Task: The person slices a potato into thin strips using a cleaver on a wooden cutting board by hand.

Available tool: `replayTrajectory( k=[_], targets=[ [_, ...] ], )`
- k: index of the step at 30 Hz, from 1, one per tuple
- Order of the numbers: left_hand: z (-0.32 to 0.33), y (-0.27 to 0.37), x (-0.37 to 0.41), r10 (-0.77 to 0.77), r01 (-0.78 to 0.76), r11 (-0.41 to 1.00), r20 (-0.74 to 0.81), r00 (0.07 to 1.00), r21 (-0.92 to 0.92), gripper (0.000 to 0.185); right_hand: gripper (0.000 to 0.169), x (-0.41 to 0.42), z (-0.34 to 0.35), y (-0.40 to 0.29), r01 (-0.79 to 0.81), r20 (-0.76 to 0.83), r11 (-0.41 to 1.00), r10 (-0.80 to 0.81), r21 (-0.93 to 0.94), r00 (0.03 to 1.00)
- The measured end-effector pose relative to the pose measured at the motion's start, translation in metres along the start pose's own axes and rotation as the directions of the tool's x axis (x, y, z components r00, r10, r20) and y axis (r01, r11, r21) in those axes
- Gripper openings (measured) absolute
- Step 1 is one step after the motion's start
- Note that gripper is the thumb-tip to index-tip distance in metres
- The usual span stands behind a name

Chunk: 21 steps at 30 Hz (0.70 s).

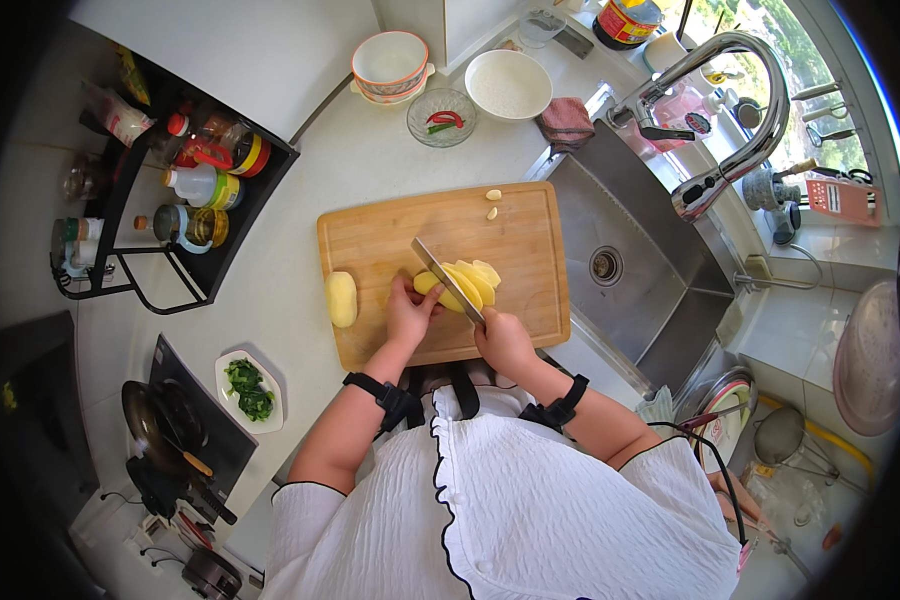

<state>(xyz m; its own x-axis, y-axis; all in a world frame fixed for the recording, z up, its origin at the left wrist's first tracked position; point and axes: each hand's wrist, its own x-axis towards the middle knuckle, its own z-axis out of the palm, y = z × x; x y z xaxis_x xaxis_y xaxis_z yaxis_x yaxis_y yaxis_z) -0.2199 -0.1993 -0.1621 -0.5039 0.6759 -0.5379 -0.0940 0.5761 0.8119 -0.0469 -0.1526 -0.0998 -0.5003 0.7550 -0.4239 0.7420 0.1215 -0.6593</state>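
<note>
My right hand [505,341] grips the handle of a kitchen knife [444,274], its blade slanting up and left across a peeled potato [425,283]. With thumb and fingers, my left hand [411,311] holds the uncut end of that potato, just left of the blade. Thin yellow potato slices [477,280] lean over one another to the right of the knife. All this rests on a wooden cutting board [390,232]. A whole peeled potato [341,299] lies at the board's left edge. Two garlic cloves [493,195] sit near its upper right corner.
Right of the board is a steel sink [630,225] under a chrome faucet [772,97]. Behind stand a glass bowl [420,127] with chillies, a white bowl [508,82] and stacked bowls [390,64]. A plate of chopped greens [249,390] and a wok [146,420] are at left.
</note>
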Motion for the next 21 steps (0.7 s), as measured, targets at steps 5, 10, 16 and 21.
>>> replayTrajectory(
  k=[5,10,16,21],
  targets=[
    [-0.010,0.009,0.006,-0.127,0.128,0.992,0.105,0.986,-0.003,0.045,0.013,0.000,0.000,0.000,0.026,-0.019,1.000,-0.026,0.009,0.999],
    [-0.014,0.012,0.010,-0.204,0.196,0.978,0.140,0.969,0.066,0.044,0.013,-0.007,-0.016,-0.009,0.046,-0.014,0.999,-0.045,0.029,0.999],
    [-0.014,0.014,0.006,-0.194,0.194,0.981,0.136,0.972,0.014,0.043,0.015,-0.026,-0.039,-0.018,-0.012,0.042,1.000,0.013,-0.008,0.999],
    [-0.015,0.012,0.007,-0.188,0.188,0.982,0.140,0.972,0.010,0.043,0.016,-0.032,-0.041,-0.018,-0.018,0.050,1.000,0.019,-0.017,0.999]
  ],
)
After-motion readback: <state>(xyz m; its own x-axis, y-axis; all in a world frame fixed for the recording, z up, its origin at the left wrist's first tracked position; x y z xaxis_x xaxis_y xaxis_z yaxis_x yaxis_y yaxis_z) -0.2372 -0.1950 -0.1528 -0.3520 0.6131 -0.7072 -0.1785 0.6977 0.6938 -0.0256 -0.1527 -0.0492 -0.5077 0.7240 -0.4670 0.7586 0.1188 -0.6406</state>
